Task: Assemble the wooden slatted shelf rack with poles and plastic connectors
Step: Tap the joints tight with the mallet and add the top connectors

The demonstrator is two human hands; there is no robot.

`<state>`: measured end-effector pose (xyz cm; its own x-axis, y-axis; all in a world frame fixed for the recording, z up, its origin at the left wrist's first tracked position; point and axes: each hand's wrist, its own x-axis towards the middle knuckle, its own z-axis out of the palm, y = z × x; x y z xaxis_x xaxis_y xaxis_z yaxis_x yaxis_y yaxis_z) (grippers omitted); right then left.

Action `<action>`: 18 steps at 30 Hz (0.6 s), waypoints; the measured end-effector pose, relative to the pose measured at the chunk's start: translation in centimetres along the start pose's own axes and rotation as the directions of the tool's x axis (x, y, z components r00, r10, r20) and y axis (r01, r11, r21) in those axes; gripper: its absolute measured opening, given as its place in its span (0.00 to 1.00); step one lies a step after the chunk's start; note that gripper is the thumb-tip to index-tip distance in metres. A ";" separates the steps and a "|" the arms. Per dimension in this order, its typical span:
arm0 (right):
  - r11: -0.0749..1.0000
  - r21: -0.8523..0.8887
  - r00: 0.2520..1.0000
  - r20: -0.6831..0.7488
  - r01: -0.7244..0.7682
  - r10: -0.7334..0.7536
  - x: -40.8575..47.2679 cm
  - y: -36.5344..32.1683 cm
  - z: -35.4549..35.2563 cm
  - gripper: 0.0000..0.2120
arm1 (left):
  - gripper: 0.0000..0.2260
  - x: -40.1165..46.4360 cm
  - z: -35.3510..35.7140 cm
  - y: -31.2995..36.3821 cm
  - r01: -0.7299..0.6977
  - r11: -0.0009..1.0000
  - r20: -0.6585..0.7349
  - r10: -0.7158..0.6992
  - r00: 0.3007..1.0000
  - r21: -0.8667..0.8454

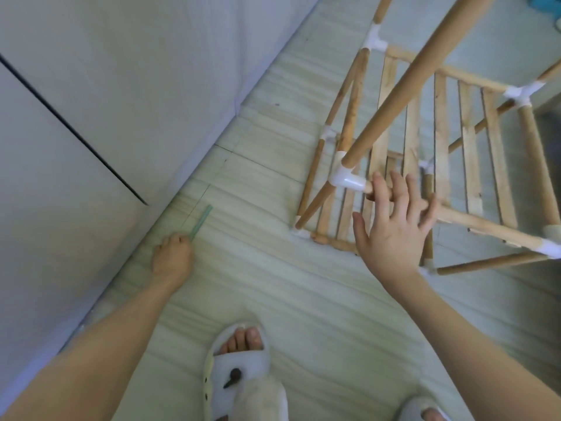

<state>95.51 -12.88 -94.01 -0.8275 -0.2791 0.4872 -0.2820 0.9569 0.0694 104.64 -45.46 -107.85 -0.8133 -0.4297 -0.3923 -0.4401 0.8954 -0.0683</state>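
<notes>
The wooden shelf rack [440, 141] stands on the floor at the upper right, built of poles, slatted shelves and white plastic connectors. One white corner connector [346, 179] joins three poles at its near top corner. My right hand [394, 220] is spread with straight fingers over the top horizontal pole [473, 223], just right of that connector. My left hand [171, 255] reaches down to the floor by the wall and pinches the end of a thin green stick [200, 221].
A grey cabinet front [91, 117] with a dark seam fills the left side. The pale striped floor [273, 284] runs between it and the rack. My feet in light slippers [239, 375] are at the bottom.
</notes>
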 end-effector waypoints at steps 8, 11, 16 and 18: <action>1.000 0.019 0.948 0.317 0.008 -0.014 0.4 0.0 -3.0 0.34 | 0.11 -6.0 0.1 3.7 -0.180 0.963 0.059 0.196 0.979 -0.202; 0.995 0.098 0.871 0.491 -0.019 -0.032 0.5 0.2 -5.0 0.32 | 0.12 -7.5 -4.4 5.2 -0.384 0.863 -0.121 0.365 0.923 -0.328; 0.923 0.383 0.776 0.586 -0.012 -0.233 0.0 -0.3 -10.8 0.28 | 0.10 -11.7 -14.7 6.4 -0.736 0.614 -0.457 0.588 0.667 -0.284; 0.899 0.436 0.768 0.567 0.028 -0.299 0.5 -0.4 -13.8 0.22 | 0.09 -14.0 -18.7 7.0 -0.826 0.528 -0.563 0.628 0.537 -0.200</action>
<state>101.91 -12.33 -81.76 -0.8263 -0.5455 -0.1401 -0.4886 0.8180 -0.3035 105.82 -35.33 -85.70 -0.9277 0.2653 0.2628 0.3633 0.8039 0.4709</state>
